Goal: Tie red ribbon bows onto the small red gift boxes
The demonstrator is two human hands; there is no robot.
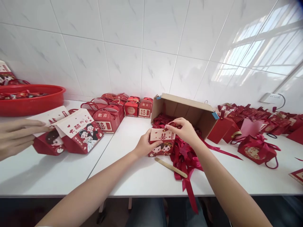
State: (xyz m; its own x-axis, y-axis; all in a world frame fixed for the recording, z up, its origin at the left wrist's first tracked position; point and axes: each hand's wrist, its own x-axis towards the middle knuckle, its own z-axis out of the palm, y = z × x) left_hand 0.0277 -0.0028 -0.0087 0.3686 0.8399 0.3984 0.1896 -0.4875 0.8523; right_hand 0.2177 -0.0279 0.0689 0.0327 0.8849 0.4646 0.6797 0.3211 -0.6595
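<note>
A red and cream gift box (162, 142) with cartoon figures stands upright on the white table in front of me. My left hand (146, 143) grips its left side, thumb across the front. At the box's top right, my right hand (180, 127) pinches a dark red ribbon (172, 123) by the top flap. Close by on the right, a heap of dark red ribbons (183, 154) spills out of a tipped cardboard box (187, 105). Just below the gift box lies a flat wooden stick (170, 167), its right end against the ribbons.
Another person's hand (21, 135) touches one of two similar gift boxes (80, 132) at left. Behind them are several red boxes (106, 118) and a red basin (33, 102). Many red bags (267, 118) and a bow-tied box (257, 149) stand at right.
</note>
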